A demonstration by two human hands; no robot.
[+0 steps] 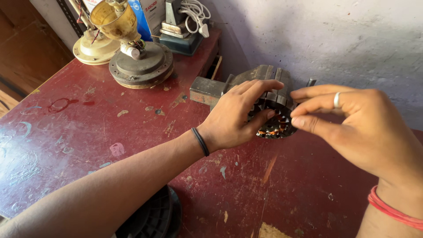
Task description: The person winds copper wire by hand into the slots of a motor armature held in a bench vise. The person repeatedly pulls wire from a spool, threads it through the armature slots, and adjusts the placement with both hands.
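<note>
Stator core (275, 115), a dark ring of stacked metal plates with copper-orange windings showing in its slots, sits clamped at the far edge of a scuffed red worktop (110, 132), against a grey metal fixture (211, 89) (its make cannot be told). Left hand (235, 114), a black band at the wrist, closes around the core's near side, thumb under the ring and fingers curled over its top. Right hand (352, 119), wearing a silver ring and a red wrist thread, meets the core's other side with thumb and forefinger pinched at its rim. Behind, well apart, a ceiling-fan motor housing (141, 66) rests on the worktop beside a cream base (90, 48). Nearer the wall stands a blue box (150, 15) and coiled white cable (196, 13).
</note>
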